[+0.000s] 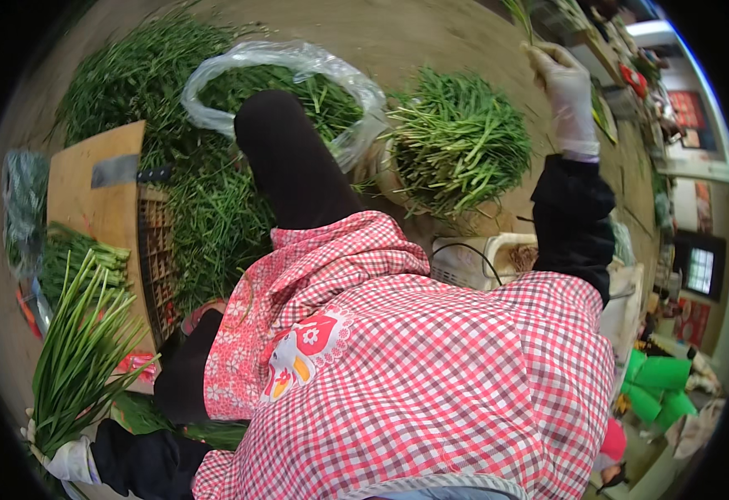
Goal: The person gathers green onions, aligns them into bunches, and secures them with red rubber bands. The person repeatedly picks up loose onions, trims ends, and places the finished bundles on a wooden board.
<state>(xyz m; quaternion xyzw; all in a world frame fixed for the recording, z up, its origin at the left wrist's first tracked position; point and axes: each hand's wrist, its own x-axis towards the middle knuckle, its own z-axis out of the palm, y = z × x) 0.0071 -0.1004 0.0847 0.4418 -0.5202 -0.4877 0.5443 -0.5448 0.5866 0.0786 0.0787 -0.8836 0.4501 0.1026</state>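
At the lower left, my gloved left hand [51,453] is closed around the lower part of a spread bunch of long green stalks, seemingly chives [80,344]. My gloved right hand [555,75] is stretched out at the upper right, pinching a few thin green stalks [519,15] that run out of the picture. Cut bundles of the greens [89,259] lie on a wooden board [92,206], near a cleaver [114,171]. Between my hands, a heap of greens, pale stem ends showing [464,147], fills a round container. Loose greens [145,69] pile up around an opened clear plastic bag [289,55].
The board rests on a dark plastic crate [158,250]. Pink packaging [139,365] lies at its lower end. A white plastic crate [458,265] stands beside my right side. A wrapped bundle [23,206] is at the far left. A person in a pink hat [614,440] is at lower right.
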